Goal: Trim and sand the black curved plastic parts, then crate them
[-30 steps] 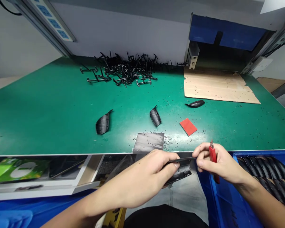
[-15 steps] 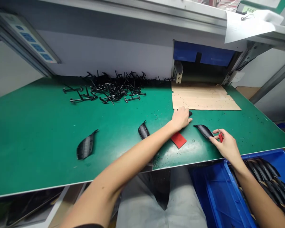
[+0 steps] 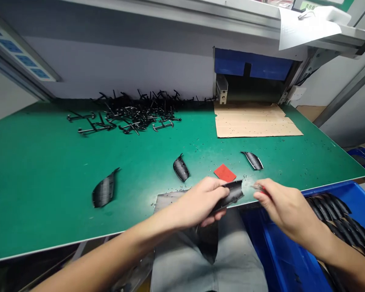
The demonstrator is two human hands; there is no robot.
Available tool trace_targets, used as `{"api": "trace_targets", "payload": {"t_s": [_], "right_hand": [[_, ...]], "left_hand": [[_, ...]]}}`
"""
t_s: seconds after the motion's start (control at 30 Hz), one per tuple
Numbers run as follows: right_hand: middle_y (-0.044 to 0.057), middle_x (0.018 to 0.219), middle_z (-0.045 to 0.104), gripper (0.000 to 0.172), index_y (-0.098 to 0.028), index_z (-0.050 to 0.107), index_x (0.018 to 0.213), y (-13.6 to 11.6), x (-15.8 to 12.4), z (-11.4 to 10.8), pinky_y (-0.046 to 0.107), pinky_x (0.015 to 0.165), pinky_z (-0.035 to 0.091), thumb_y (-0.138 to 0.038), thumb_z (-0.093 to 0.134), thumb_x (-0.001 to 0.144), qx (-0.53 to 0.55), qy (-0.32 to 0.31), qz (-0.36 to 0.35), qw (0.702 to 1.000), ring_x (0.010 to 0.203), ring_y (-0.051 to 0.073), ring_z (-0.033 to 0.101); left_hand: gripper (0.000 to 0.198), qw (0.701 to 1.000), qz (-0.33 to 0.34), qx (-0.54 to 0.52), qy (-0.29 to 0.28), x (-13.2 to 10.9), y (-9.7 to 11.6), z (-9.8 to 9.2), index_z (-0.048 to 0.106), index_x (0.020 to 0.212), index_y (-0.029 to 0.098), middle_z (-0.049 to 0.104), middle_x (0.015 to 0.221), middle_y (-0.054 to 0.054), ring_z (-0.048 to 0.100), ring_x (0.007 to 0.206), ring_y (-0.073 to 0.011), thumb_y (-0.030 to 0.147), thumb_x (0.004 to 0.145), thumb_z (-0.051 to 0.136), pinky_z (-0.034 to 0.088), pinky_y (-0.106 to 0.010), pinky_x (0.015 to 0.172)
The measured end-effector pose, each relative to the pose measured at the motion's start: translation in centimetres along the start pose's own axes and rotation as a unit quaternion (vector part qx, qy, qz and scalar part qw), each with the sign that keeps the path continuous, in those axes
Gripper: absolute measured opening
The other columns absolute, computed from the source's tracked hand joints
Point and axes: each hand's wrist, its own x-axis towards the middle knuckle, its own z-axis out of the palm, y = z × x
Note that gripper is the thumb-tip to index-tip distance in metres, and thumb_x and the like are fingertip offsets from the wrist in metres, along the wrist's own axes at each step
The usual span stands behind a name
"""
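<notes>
L hand (image 3: 202, 200) gripping blk curved part (image 3: 235, 192), R hand (image 3: 287, 202) clasping red tool (image 3: 263, 189) (blurry).

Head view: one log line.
left hand: holds black shell | right hand: holds red-handled tool | red pad: on table

This looks like a factory workshop, shown by the green bench (image 3: 48, 162) with a heap of thin black pieces (image 3: 140, 112) along its back edge, a socket strip (image 3: 23, 56) above its back left corner, and a blue crate (image 3: 287, 255) of curved black parts (image 3: 331, 209) beside its front edge, toward the right.
</notes>
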Motion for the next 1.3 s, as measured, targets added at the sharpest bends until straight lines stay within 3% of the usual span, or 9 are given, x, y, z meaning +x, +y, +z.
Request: {"api": "trace_targets", "payload": {"t_s": [0.13,0.33,0.5,0.77,0.87,1.0,1.1,1.2,1.3], "right_hand": [[-0.001,0.057,0.056,0.069,-0.02,0.052,0.071,-2.9,0.6,1.3,0.031,0.047,0.023,-0.067,0.014,0.104,-0.078,0.014,-0.046,0.996,0.045,0.014,0.052],[0.001,0.051,0.055,0.083,-0.018,0.056,0.066,-3.3,0.6,2.1,0.031,0.047,0.019,-0.077,0.006,0.097,-0.143,0.025,-0.027,0.989,0.042,0.014,0.053],[0.004,0.048,0.058,0.086,-0.018,0.059,0.065,-3.5,0.0,3.3,0.032,0.048,0.013,-0.082,0.008,0.092,-0.131,-0.103,-0.008,0.986,0.041,0.017,0.056],[0.002,0.052,0.054,0.075,-0.018,0.056,0.061,-1.9,-0.7,2.9,0.03,0.051,0.013,-0.084,0.037,0.091,0.054,-0.238,0.045,0.969,0.046,0.013,0.042],[-0.004,0.051,0.043,0.067,-0.019,0.047,0.058,-1.1,-0.9,1.9,0.026,0.047,0.018,-0.08,0.062,0.081,0.239,-0.245,0.148,0.928,0.048,0.01,0.034],[-0.001,0.071,0.062,0.041,-0.017,0.064,0.093,-1.8,-0.5,2.5,0.023,0.057,0.039,-0.055,0.074,0.083,0.502,-0.229,0.243,0.798,0.063,0.012,0.052],[0.001,0.074,0.067,0.032,-0.016,0.061,0.099,-2.7,0.0,3.3,0.021,0.056,0.039,-0.043,0.073,0.087,0.607,-0.231,0.24,0.721,0.059,0.01,0.052],[0.001,0.072,0.071,0.03,-0.017,0.058,0.1,-2.6,0.1,3.2,0.019,0.043,0.026,-0.041,0.072,0.089,0.633,-0.236,0.246,0.695,0.044,0.005,0.034],[0.002,0.072,0.073,0.025,-0.017,0.057,0.098,-2.2,-0.3,2.6,0.018,0.049,0.034,-0.033,0.073,0.087,0.611,-0.22,0.272,0.71,0.049,0.007,0.045]], "left_hand": [[0.026,1.0,-0.011,0.02,-0.007,-2.6,0.1,1.1,0.049,0.071,0.019,0.043,0.049,0.005,0.033,0.038,-0.0083,0.039,0.085,0.041,0.026,-0.02,0.038],[0.03,0.994,-0.02,0.1,0.034,-4.4,-0.4,0.5,0.059,0.081,0.019,0.053,0.058,0.003,0.047,0.053,-0.0136,0.04,0.087,0.038,0.038,-0.023,0.05],[0.033,0.965,0.017,0.238,0.107,-5.1,-0.9,0.8,0.061,0.078,0.021,0.065,0.078,-0.002,0.061,0.081,-0.0203,0.038,0.089,0.036,0.044,-0.026,0.067],[0.037,0.95,0.045,0.293,0.098,-5.3,-1.1,1.1,0.067,0.084,0.02,0.066,0.078,-0.003,0.061,0.079,-0.0206,0.034,0.091,0.033,0.043,-0.029,0.068],[0.036,0.95,0.05,0.29,0.106,-5.4,-1.4,1.0,0.068,0.089,0.02,0.065,0.076,-0.003,0.061,0.074,-0.0202,0.034,0.091,0.035,0.042,-0.029,0.064],[0.035,0.947,0.062,0.303,0.09,-5.0,-1.2,1.2,0.069,0.092,0.02,0.066,0.076,-0.003,0.059,0.069,-0.0197,0.03,0.09,0.036,0.039,-0.029,0.061],[0.034,0.945,0.069,0.311,0.071,-4.7,-0.7,1.4,0.069,0.088,0.021,0.064,0.073,-0.003,0.058,0.068,-0.0192,0.028,0.09,0.036,0.037,-0.029,0.06],[0.037,0.944,0.066,0.318,0.06,-5.0,-0.3,1.3,0.068,0.082,0.022,0.062,0.069,-0.002,0.057,0.068,-0.0182,0.03,0.093,0.034,0.036,-0.029,0.061],[0.036,0.942,0.057,0.326,0.061,-5.3,-0.3,1.2,0.066,0.082,0.022,0.061,0.069,-0.001,0.056,0.069,-0.0176,0.03,0.094,0.033,0.036,-0.029,0.062]]}}
